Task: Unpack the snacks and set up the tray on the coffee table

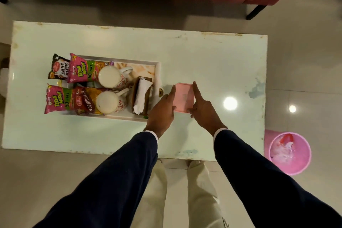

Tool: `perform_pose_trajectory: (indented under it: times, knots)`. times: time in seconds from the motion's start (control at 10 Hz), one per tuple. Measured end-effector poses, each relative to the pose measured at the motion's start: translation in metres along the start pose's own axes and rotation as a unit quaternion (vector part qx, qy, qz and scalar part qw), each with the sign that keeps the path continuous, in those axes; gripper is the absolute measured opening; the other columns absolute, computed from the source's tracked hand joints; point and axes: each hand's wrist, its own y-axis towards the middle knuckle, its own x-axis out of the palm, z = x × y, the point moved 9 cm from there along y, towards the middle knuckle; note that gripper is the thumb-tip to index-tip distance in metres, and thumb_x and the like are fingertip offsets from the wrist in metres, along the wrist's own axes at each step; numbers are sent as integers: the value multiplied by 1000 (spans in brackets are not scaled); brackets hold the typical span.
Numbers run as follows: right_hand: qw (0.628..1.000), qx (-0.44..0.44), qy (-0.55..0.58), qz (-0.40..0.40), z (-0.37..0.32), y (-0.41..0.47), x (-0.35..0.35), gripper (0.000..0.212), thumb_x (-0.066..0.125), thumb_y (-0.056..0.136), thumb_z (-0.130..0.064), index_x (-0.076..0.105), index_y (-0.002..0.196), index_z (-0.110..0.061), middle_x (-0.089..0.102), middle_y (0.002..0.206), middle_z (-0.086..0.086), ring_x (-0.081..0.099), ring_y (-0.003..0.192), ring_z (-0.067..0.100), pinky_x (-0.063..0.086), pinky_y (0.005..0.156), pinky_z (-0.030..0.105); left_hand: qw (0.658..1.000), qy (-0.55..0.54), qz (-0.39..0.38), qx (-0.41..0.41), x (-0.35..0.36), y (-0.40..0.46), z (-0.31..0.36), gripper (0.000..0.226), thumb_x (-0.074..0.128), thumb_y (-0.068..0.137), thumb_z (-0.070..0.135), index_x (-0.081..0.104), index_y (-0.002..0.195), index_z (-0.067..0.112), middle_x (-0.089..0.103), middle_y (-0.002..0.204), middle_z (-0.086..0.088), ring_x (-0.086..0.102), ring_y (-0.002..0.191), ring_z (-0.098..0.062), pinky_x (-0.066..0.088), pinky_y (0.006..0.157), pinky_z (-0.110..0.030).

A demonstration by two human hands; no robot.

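Dark sleeves [114,177] fill the near edge, leading up to both hands. Fingers [197,92] of the right hand [204,111] lie straight along the right side of a pink box [184,97], and the left hand [163,111] presses flat against its left side. Neither hand curls round it, so the box is pinched between open palms, not gripped. It sits on the white table [212,61], just right of the tray [156,72].

Squeezed this loosely, the box could slip or tip if lifted.

Left of the hands, the tray holds a tissue holder [141,96], two mugs [111,77] and four snack packets [81,71], still sealed as far as I can tell. A sweep leftward could knock the holder or mugs. A pink bin [289,153] stands on the floor, right.
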Motion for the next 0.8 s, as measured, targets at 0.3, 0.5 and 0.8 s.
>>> perform_pose_trajectory:
  times: [0.3,0.5,0.8]
  knots:
    - [995,32,-89,-12,-23,26,23,99,54,95,-10,-16,153,-49,69,90,15,70,78,34,60,76,48,994,93,-24,48,-4,1,-37,67,52,104,10,22,164,17,58,134,-9,59,119,-26,52,101,-42]
    - [989,47,-137,6,-35,20,23,103,57,95,-12,-22,155,-40,66,89,13,65,69,28,55,64,41,994,55,-80,42,-7,-3,-33,74,51,102,9,14,165,16,62,133,-13,67,110,-30,55,82,-41]
    - [960,-32,-262,94,-112,-73,-9,95,63,93,-37,0,161,-15,39,150,15,43,132,38,49,95,48,961,244,5,132,-138,-63,-11,41,51,101,32,50,139,18,62,127,-8,67,107,-32,57,84,-46]
